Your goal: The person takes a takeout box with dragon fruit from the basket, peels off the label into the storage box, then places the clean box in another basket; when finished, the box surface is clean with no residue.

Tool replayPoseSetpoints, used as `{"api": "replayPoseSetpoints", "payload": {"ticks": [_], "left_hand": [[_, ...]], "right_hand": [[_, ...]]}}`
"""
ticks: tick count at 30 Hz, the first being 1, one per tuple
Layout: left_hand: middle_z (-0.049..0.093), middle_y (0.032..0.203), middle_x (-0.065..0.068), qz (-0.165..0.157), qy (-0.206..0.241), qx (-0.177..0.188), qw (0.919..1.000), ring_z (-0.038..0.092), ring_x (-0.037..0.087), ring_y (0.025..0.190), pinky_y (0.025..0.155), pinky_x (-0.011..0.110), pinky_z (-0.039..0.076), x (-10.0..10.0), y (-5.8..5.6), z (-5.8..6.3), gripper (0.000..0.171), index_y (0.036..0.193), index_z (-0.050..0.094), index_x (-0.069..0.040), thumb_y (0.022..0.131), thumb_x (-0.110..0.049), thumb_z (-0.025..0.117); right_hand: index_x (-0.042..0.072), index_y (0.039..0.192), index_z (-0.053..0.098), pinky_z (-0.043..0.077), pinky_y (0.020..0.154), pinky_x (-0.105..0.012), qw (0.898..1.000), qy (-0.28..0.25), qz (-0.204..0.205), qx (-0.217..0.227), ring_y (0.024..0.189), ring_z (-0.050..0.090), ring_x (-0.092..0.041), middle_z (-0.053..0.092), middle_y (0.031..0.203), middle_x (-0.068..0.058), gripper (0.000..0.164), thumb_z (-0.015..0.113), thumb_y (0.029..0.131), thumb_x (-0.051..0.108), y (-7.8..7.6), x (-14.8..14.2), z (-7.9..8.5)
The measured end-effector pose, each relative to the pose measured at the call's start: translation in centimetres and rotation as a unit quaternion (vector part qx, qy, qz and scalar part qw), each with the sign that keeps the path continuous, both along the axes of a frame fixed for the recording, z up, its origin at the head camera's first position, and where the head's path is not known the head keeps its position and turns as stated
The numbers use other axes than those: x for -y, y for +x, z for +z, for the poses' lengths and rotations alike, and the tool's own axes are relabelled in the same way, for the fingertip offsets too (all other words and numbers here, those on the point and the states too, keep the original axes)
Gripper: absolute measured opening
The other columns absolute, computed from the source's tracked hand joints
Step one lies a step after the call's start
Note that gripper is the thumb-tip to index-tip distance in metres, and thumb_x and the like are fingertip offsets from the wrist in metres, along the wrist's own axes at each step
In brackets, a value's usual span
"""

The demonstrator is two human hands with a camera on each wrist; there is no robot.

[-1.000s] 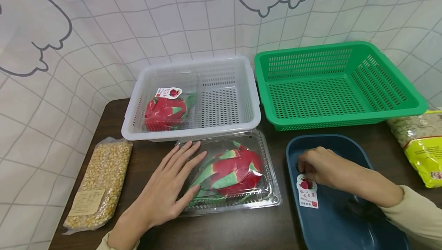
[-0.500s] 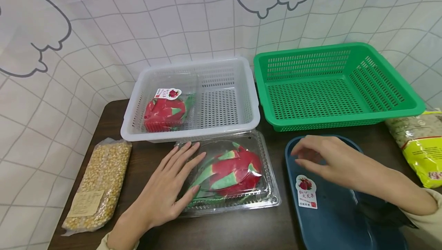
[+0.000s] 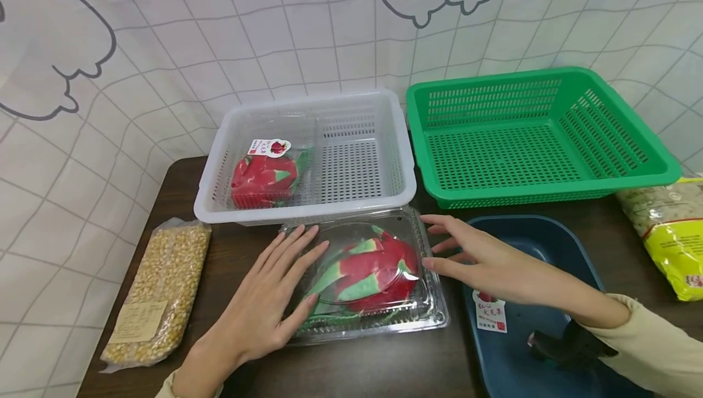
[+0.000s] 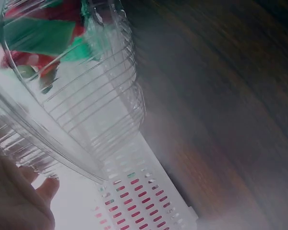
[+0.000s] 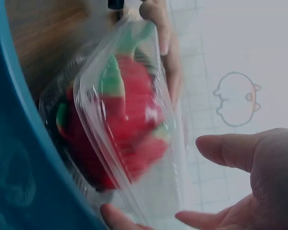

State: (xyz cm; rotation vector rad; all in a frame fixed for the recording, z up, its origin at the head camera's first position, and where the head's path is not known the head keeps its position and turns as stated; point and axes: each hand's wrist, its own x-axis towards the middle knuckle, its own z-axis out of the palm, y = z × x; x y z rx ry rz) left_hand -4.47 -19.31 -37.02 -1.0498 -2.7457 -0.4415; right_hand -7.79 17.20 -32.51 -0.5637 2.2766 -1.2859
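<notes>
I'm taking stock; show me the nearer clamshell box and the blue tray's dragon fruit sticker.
Nearer clamshell box (image 3: 364,277), head view, middle of clear lid.
Dragon fruit sticker (image 3: 490,314), head view, visible lettering.

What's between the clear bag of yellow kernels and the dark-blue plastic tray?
Head view: left hand, clear plastic box holding red-green fruit, then part of the right hand, over dark tabletop.

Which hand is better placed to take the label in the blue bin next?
Likely the right hand: it is partly over the blue bin, near the label; the left hand is farther, over the left of the clear box.
</notes>
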Motion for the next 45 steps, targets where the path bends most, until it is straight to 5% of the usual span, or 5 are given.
{"api": "replayPoseSetpoints", "payload": {"ticks": [14,27,33,39,45], "left_hand": [[0.015,0.173,0.010,0.133,0.118,0.091,0.9799,0.025,0.036,0.154,0.108,0.069,0.039,1.0,1.7,0.2,0.077,0.168,0.021,-0.021,0.104,-0.030,0.063],[0.014,0.171,0.014,0.232,0.289,0.384,0.8458,0.022,0.041,0.154,0.118,0.073,0.022,0.5,1.8,0.6,0.074,0.169,0.009,-0.022,0.110,-0.047,0.046],[-0.005,0.175,0.006,0.249,0.329,0.446,0.7941,-0.004,0.038,0.159,0.119,0.075,0.004,0.3,1.6,0.2,0.078,0.169,0.002,-0.029,0.109,-0.051,0.046],[-0.009,0.174,0.005,0.230,0.404,0.488,0.7391,0.013,0.039,0.157,0.120,0.074,0.006,0.1,1.2,0.3,0.076,0.169,0.001,-0.032,0.109,-0.042,0.047],[0.009,0.170,0.010,0.214,0.427,0.507,0.7181,0.020,0.033,0.152,0.119,0.074,-0.004,-0.3,1.1,0.7,0.075,0.167,0.000,-0.044,0.109,-0.041,0.049]], "right_hand": [[-0.001,0.164,0.015,0.062,0.078,-0.043,0.998,0.011,0.005,0.055,0.111,0.063,-0.030,0.048,0.146,-0.029,0.091,0.070,0.100,0.034,-0.4,1.1,-0.4],[-0.002,0.164,0.003,0.059,0.090,-0.055,0.992,0.003,0.016,0.124,0.114,0.064,-0.035,0.051,0.140,-0.029,0.096,0.064,0.101,0.038,-0.9,1.2,-0.7],[0.005,0.164,-0.007,0.059,0.091,-0.055,0.985,-0.022,0.003,0.170,0.122,0.061,-0.041,0.044,0.142,-0.032,0.089,0.057,0.108,0.033,-1.0,2.1,-0.5],[0.013,0.164,-0.015,0.061,0.083,-0.056,0.977,-0.061,-0.010,0.203,0.127,0.054,-0.045,0.039,0.146,-0.032,0.091,0.055,0.108,0.031,-0.7,2.8,-0.7],[0.017,0.165,-0.015,0.063,0.075,-0.050,0.972,-0.083,-0.017,0.221,0.121,0.055,-0.039,0.037,0.146,-0.032,0.093,0.058,0.107,0.029,-0.3,3.0,-0.6]]}}
